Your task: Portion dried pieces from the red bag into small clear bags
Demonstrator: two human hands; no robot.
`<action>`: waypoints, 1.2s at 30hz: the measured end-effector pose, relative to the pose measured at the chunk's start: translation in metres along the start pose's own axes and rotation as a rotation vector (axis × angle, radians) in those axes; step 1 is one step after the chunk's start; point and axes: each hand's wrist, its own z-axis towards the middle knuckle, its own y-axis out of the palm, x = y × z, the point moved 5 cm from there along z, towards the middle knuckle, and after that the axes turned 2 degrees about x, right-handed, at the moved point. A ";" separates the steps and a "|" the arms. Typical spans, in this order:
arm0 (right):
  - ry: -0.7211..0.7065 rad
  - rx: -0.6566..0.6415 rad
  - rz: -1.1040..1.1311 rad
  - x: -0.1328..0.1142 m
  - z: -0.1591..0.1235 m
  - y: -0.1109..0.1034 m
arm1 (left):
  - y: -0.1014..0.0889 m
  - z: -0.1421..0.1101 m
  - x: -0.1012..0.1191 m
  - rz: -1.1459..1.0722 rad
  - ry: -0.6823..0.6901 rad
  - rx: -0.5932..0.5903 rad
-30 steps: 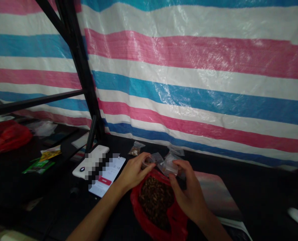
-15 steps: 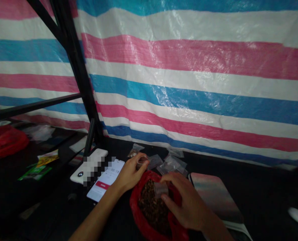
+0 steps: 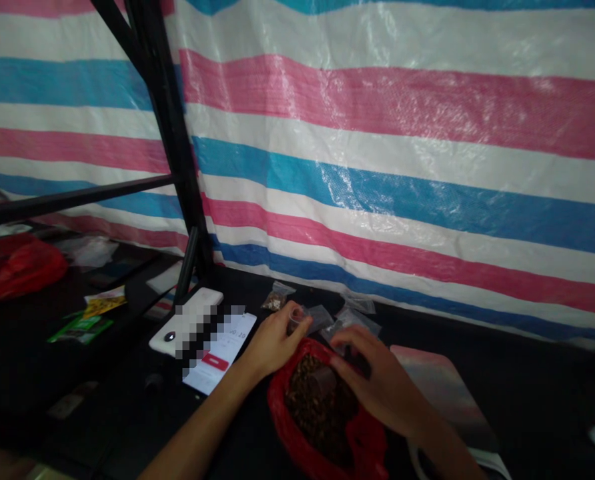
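Note:
A red plastic bag (image 3: 277, 407) stands open on the table, filled with brown, grain-like dried pieces (image 3: 307, 407). A small clear plastic cup (image 3: 322, 382) rests on these pieces inside the bag. My right hand (image 3: 372, 377) hovers over the bag's right side, thumb and fingers apart, close to the cup but seemingly not gripping it. Beyond the bag's left rim, my left hand (image 3: 277, 340) is closed around a small clear round-mouthed container (image 3: 295, 316); the fingers partly cover it. Clear zip bags (image 3: 352, 320) lie just behind the red bag.
A zip bag with brown pieces (image 3: 276, 298) lies at the back. Left are a lit phone (image 3: 227, 347) and a white device (image 3: 165, 340). A pinkish-grey flat case (image 3: 437, 380) sits right. A black metal frame (image 3: 177, 153) stands before a striped sheet (image 3: 377, 147).
My right hand brought the clear cup from above the zip bags down into the red bag, then drew its fingers off it. My left hand stays on its container. The view shifts slightly.

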 end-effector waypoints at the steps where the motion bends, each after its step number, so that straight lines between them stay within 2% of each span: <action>1: 0.048 0.055 -0.051 0.005 0.013 -0.002 | 0.000 0.000 -0.001 -0.012 0.001 0.029; 3: 0.098 -0.009 -0.229 0.014 0.046 0.005 | -0.002 -0.001 -0.003 -0.024 0.002 0.098; 8: 0.206 -0.092 -0.365 0.037 0.125 0.032 | -0.005 -0.002 -0.009 0.039 0.011 0.188; 10: 0.246 -0.097 -0.407 0.043 0.142 0.044 | -0.006 -0.001 -0.010 0.070 0.017 0.197; 13: 0.263 -0.089 -0.430 0.048 0.150 0.056 | -0.008 -0.001 -0.010 0.087 0.022 0.219; 17: 0.191 -0.059 -0.371 0.041 0.147 0.049 | -0.009 0.000 -0.012 -0.003 -0.022 0.249; 22: 0.034 0.052 -0.215 0.006 0.131 0.013 | -0.003 0.001 -0.015 -0.080 -0.056 0.234; 27: -0.267 -0.073 0.057 -0.040 0.106 0.000 | 0.000 0.000 -0.011 -0.174 -0.001 0.178; 29: -0.294 -0.003 0.129 -0.045 0.096 -0.010 | -0.001 0.000 -0.010 -0.176 0.004 0.180; 32: -0.256 0.092 0.159 -0.042 0.077 -0.023 | -0.003 0.000 -0.009 -0.133 -0.005 0.175; 33: -0.245 0.059 0.150 -0.040 0.068 -0.023 | -0.004 0.000 -0.008 -0.128 -0.004 0.165; 36: -0.195 -0.158 0.098 -0.033 0.036 -0.011 | -0.005 0.001 -0.004 -0.098 -0.015 0.128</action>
